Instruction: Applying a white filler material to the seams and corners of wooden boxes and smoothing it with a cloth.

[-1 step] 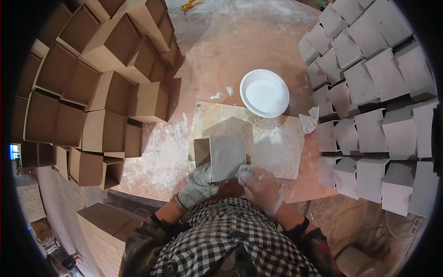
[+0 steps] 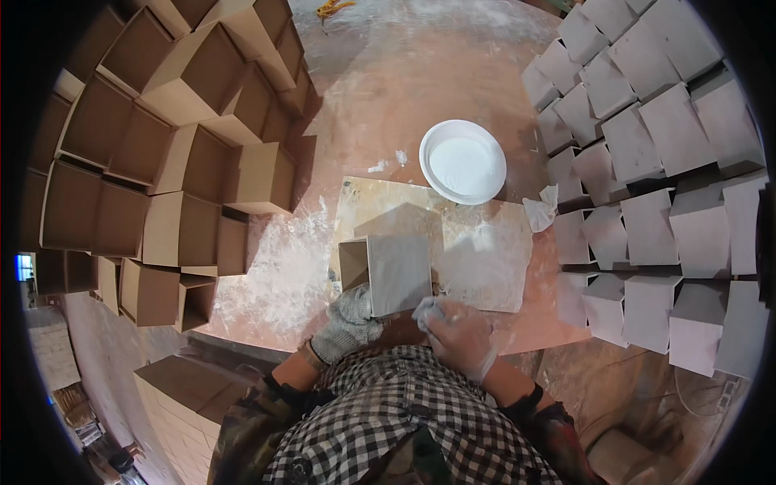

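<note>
A box [image 2: 399,275] with a whitish-grey coated face stands on a stained board in front of me, its brown open side facing left. My left hand [image 2: 347,327], in a grey knitted glove, grips the box at its near left edge; some of its fingers are hidden by the box. Just off the near right corner is my right hand [image 2: 459,333], in a thin see-through glove. Its fingers are closed round a small greyish wad [image 2: 428,311], cloth or sponge, I cannot tell which. Beyond the board sits a round white basin [image 2: 463,163] with white liquid in it.
Brown uncoated boxes [image 2: 186,162] are stacked high on the left. Rows of grey-white coated boxes [image 2: 647,226] stand on the right. The stained board [image 2: 485,267] lies under the box, with a crumpled whitish scrap [image 2: 541,208] beside it. An orange thing [image 2: 333,8] lies far off.
My right hand has drawn slightly toward me, and the wad has come away from the box's near right corner. My left hand and the box stay where they were.
</note>
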{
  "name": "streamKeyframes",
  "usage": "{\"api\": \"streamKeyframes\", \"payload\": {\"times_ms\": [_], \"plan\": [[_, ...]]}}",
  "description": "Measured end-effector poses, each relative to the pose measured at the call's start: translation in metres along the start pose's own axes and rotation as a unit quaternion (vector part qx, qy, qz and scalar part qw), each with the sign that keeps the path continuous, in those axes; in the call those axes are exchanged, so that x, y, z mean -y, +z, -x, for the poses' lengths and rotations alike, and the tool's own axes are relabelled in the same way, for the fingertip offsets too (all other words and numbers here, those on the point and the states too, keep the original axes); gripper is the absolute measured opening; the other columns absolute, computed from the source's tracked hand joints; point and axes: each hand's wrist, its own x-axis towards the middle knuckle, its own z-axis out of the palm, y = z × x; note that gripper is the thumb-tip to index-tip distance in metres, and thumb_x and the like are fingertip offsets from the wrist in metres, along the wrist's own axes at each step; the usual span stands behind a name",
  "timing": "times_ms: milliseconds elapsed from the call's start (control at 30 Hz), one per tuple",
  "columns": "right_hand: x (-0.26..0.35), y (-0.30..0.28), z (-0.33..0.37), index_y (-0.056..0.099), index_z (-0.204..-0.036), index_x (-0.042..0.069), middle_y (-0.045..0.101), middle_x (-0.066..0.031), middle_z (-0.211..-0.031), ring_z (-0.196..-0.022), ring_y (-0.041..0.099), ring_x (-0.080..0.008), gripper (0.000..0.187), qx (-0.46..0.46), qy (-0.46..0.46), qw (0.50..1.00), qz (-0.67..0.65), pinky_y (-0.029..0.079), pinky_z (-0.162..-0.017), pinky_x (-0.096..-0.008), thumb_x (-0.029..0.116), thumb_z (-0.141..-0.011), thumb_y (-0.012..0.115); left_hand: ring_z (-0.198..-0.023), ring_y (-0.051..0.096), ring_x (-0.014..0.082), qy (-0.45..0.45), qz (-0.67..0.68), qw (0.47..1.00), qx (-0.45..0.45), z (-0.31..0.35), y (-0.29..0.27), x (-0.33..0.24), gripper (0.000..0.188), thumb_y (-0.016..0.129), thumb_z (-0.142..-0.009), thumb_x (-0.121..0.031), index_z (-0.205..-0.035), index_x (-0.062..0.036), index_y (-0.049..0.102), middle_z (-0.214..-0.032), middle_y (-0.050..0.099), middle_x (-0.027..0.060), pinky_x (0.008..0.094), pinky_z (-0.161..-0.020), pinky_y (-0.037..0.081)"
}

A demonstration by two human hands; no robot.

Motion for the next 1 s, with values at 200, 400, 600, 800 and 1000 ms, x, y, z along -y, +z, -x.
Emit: {"api": "streamKeyframes", "payload": {"times_ms": [200,400,600,800,1000], "plan": [[0.005,-0.025,-0.015,0.062,-0.092,0.011,0.061,-0.0095,-0.096,-0.080,0.061,-0.0272,0.022,-0.010,-0.042,0.998,-0.048,0.049,-0.061,-0.0401,0.008,-0.070,0.065,-0.094,0.059,0.0372,-0.018,-0.006,0.998,0.056,-0.003,-0.004,0.000,0.044,0.066,-0.079,-0.032,-0.110,-0.0029,0.057,-0.103,0.060,0.0195,0.0443,-0.080,0.048],[0.017,0.001,-0.059,0.061,-0.094,0.011,0.056,-0.0096,-0.082,-0.074,0.059,-0.0309,0.023,-0.003,-0.084,0.995,0.048,0.050,-0.059,-0.0405,0.010,-0.071,0.062,-0.094,0.059,0.0371,0.013,0.064,0.998,0.020,-0.004,-0.004,0.005,0.039,0.063,-0.080,-0.026,-0.111,-0.0036,0.058,-0.103,0.061,0.0189,0.0438,-0.080,0.048],[-0.007,0.009,-0.126,0.062,-0.097,0.011,0.060,-0.0135,-0.095,-0.071,0.060,-0.0327,0.021,-0.106,-0.004,0.989,0.107,0.049,-0.062,-0.0433,0.016,-0.076,0.062,-0.087,0.060,0.0370,0.001,0.013,1.000,0.016,-0.006,-0.011,-0.006,0.035,0.062,-0.081,-0.026,-0.108,-0.0042,0.059,-0.095,0.061,0.0180,0.0454,-0.074,0.049],[0.041,-0.002,-0.043,0.063,-0.097,0.010,0.060,-0.0150,-0.088,-0.068,0.060,-0.0310,0.021,0.039,-0.148,0.986,0.063,0.049,-0.062,-0.0429,0.018,-0.077,0.062,-0.106,0.057,0.0297,-0.026,0.194,0.980,0.045,0.002,-0.009,0.000,0.039,0.060,-0.084,-0.028,-0.117,-0.0070,0.057,-0.114,0.060,0.0149,0.0380,-0.091,0.046],[0.014,0.005,-0.122,0.060,-0.099,0.010,0.059,-0.0156,-0.093,-0.077,0.060,-0.0327,0.026,0.014,0.025,0.994,0.109,0.049,-0.058,-0.0435,0.016,-0.073,0.060,-0.110,0.054,0.0309,-0.053,0.247,0.966,0.044,0.000,-0.004,-0.002,0.041,0.065,-0.081,-0.026,-0.116,-0.0057,0.057,-0.118,0.058,0.0137,0.0387,-0.093,0.044]]}}
